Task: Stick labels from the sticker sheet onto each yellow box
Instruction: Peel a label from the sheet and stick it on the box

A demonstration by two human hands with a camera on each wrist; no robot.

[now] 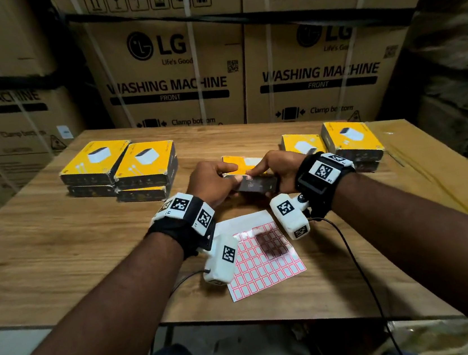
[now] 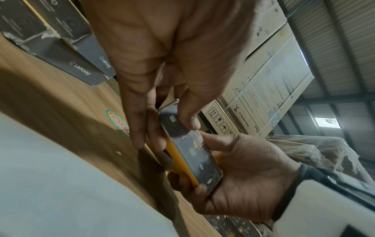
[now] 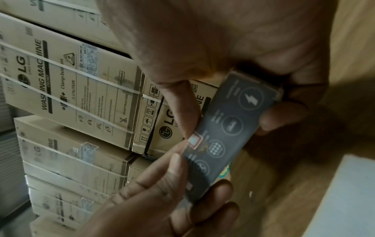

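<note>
Yellow cardboard box (image 1: pixel 251 172) with a dark grey side sits tilted between both hands above the wooden table (image 1: pixel 60 257), a small red-bordered label (image 3: pixel 193 141) on its grey side. Nearer the person lies the red-gridded sticker sheet (image 1: pixel 262 259); yellow box stacks (image 1: pixel 119 169) stand left and right. Left hand (image 1: pixel 213 184) grips the box's end; right hand (image 1: pixel 280 168) clasps the other, forefinger pressing the label.

Both forearms reached forward, wrists close together. The left hand (image 1: pixel 208 184) and right hand (image 1: pixel 277 169) curled around one object, right forefinger pressing its near face.
</note>
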